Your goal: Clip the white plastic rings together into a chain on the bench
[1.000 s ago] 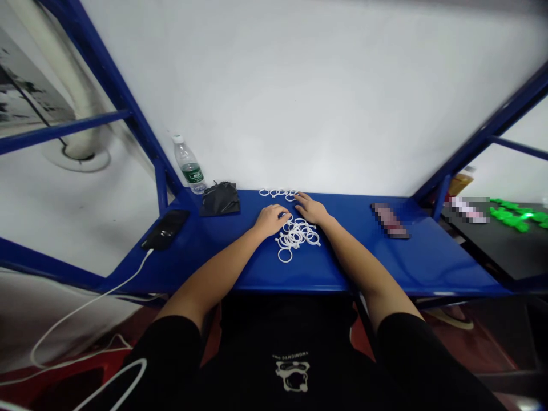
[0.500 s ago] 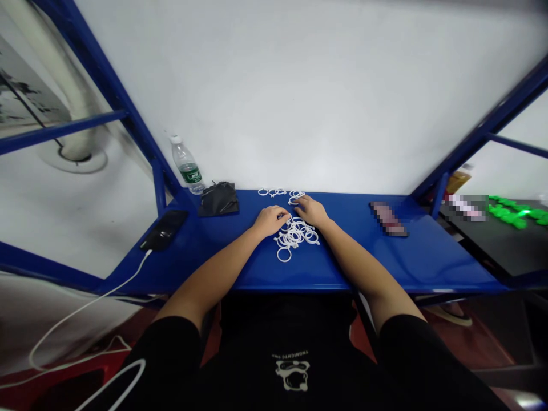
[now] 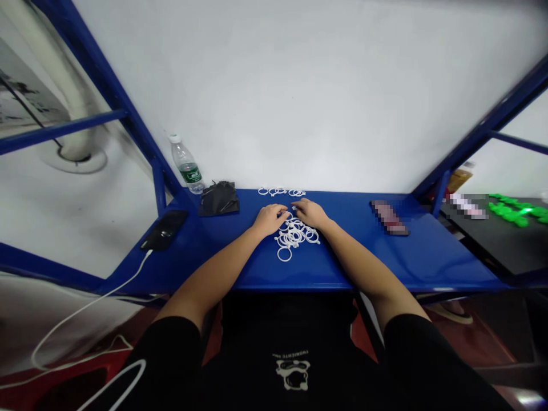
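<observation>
A loose pile of white plastic rings (image 3: 295,235), each with a small knob, lies on the blue tabletop (image 3: 257,268). My left hand (image 3: 272,219) rests at the pile's upper left, its fingers curled toward the thumb by a ring; what they pinch, if anything, is hidden. Across from it, my right hand (image 3: 313,214) is bent over the pile's upper right. A small white bit, seemingly part of a ring, shows at its closed fingertips. Behind the hands, several more white rings (image 3: 278,191) form a row along the wall.
A half-full water bottle (image 3: 188,165) and a black plastic bag (image 3: 219,200) stand at the back left. A black phone (image 3: 164,230) with a white cable (image 3: 98,297) lies at left, a blurred phone-like object (image 3: 389,218) at right. Green pieces (image 3: 516,211) lie on a neighbouring black table.
My right fingers have drawn back slightly from the row by the wall. The ring by their tips is no longer seen there. My left hand has barely moved.
</observation>
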The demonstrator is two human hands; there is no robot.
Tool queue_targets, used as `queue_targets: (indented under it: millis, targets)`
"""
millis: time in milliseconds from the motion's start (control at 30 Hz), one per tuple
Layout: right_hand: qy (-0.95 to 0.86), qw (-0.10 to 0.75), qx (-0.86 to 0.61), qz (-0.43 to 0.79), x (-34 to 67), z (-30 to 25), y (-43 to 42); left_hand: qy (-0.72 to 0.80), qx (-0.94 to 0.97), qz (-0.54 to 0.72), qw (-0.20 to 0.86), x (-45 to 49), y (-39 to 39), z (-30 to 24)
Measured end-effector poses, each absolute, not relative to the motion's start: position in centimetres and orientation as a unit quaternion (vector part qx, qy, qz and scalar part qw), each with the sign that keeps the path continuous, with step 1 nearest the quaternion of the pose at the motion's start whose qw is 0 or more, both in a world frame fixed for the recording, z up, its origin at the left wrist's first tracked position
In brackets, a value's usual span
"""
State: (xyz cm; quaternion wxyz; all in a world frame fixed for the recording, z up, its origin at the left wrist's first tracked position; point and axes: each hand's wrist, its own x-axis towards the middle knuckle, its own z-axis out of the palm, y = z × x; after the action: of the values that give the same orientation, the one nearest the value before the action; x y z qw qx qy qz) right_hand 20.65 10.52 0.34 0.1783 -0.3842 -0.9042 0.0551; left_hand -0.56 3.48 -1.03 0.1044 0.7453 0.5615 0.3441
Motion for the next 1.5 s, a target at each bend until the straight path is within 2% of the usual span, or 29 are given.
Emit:
queue_targets:
  millis: [200, 433, 667, 867, 967, 1100, 1200, 1500]
  targets:
    - [-0.911, 0.286, -0.289, 0.070, 20.1, 0.7, 9.5, 0.557, 0.753, 0.343, 0.076, -0.8, 3.8, -1.2]
    - [-0.913, 0.328, -0.226, 0.090, 19.7, 0.5, 9.1, 0.526, 0.784, 0.327, 0.023, -1.0, 3.7, -1.2]
    - [-0.907, 0.276, -0.290, 0.133, 19.7, 1.7, 8.4, 0.543, 0.773, 0.328, 0.026, -0.5, 3.4, -0.9]
    - [-0.840, 0.335, -0.417, 0.094, 21.0, 1.2, 11.2, 0.556, 0.746, 0.365, 0.029, -0.2, 3.1, -0.3]
    - [-0.830, 0.285, -0.472, 0.082, 21.8, 0.5, 13.7, 0.541, 0.761, 0.356, 0.043, -0.1, 3.0, -0.5]
    - [-0.837, 0.159, -0.518, 0.078, 21.5, 0.1, 16.1, 0.521, 0.803, 0.275, 0.094, 0.1, 3.1, -1.1]
    - [-0.845, 0.103, -0.520, 0.068, 20.5, 0.3, 16.6, 0.502, 0.822, 0.241, 0.117, 0.1, 3.1, -1.2]
    - [-0.872, 0.113, -0.474, 0.049, 19.5, 1.4, 13.5, 0.519, 0.802, 0.281, 0.094, -0.1, 3.1, -0.7]
